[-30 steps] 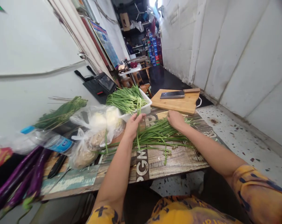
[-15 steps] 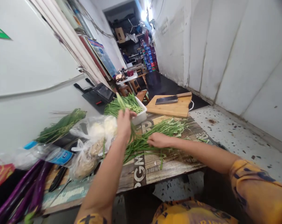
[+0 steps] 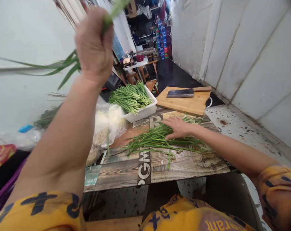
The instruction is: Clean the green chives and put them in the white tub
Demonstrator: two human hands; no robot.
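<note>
My left hand [image 3: 94, 45] is raised high at the upper left, its fingers wrapped round a small bunch of garlic chives [image 3: 69, 65]. Thin leaves trail to the left of the fist, and paler stalks stick out on the other side. My right hand [image 3: 180, 126] rests over a loose pile of garlic chives [image 3: 147, 138] on the table, palm down with the fingers spread. Behind the pile stands a white plastic tub [image 3: 145, 113] heaped with more chives [image 3: 131, 98], laid mostly side by side.
A wooden cutting board [image 3: 184, 106] with a cleaver [image 3: 180, 93] lies at the table's far right. Clear plastic bags [image 3: 117, 120] of food sit left of the pile. Purple eggplants [image 3: 7, 186] show behind my left arm. A white wall [image 3: 253, 48] runs along the right.
My left hand has risen up and left from beside the tub, carrying the bunch. My right hand has shifted right and forward, its curled fingers now spread over the pile. The view has shifted.
</note>
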